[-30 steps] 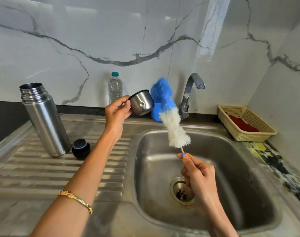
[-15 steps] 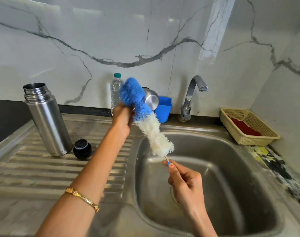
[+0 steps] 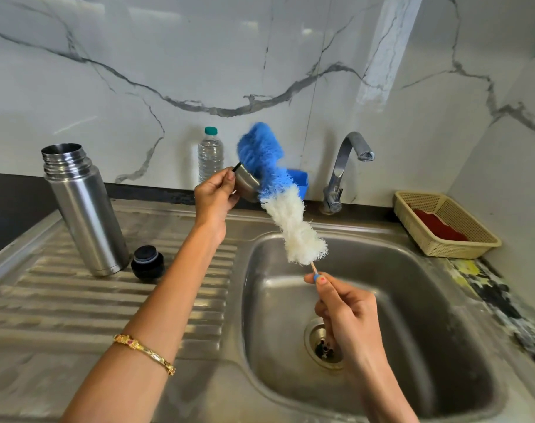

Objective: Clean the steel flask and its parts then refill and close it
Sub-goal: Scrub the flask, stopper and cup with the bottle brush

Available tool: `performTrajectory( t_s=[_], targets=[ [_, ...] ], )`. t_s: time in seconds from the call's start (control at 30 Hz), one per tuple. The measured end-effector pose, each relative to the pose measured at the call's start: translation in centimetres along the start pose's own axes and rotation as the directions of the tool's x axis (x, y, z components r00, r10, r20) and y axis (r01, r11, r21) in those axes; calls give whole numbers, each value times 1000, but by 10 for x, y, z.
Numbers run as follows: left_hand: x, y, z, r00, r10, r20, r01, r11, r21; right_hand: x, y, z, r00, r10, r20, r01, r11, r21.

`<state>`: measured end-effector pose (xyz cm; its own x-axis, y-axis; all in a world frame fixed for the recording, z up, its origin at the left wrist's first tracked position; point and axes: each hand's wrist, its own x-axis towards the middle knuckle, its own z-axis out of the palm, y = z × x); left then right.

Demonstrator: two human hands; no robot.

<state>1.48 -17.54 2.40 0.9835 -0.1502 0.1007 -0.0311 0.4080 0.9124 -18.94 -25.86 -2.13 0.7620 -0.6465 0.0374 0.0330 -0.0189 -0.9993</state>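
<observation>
Scrubbing is underway: your left hand (image 3: 215,193) grips the cup (image 3: 246,185) above the sink (image 3: 443,288), right hand (image 3: 348,319) pinching the brush (image 3: 278,193); next, rinse it.

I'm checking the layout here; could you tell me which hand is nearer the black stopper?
Left. The left hand is up behind the black stopper, while the right hand is over the sink.

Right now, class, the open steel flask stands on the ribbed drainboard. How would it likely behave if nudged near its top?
The steel flask is tall and narrow, so it would probably tip rather than slide. Its smooth metal looks slippery to grip. Once down on the sloped, ribbed drainboard, its round body might roll.
</observation>
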Motion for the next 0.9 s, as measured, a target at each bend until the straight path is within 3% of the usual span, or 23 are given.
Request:
performTrajectory(
  t_s=[0.1,0.3,0.47,0.67,0.9],
  targets=[
    [3,2,-3,1000,9,-21,-9,1000,-1,2,-1,0,1000,17,-12,-17,1000,4],
    [3,6,-6,998,-49,-38,49,999,-5,-10,-10,-1,993,-12,114,16,999,-39],
    [-2,8,-2,980,-175,-89,163,978,-131,0,0,-1,998,63,-2,-63,998,27],
    [-3,11,0,976,-202,-83,190,973,-134,-2,0,-1,997,51,55,-50,999,-22],
    [-8,10,2,942,-309,-131,287,944,-165,12,-2,3,983,178,37,-180,981,77]
  ],
)
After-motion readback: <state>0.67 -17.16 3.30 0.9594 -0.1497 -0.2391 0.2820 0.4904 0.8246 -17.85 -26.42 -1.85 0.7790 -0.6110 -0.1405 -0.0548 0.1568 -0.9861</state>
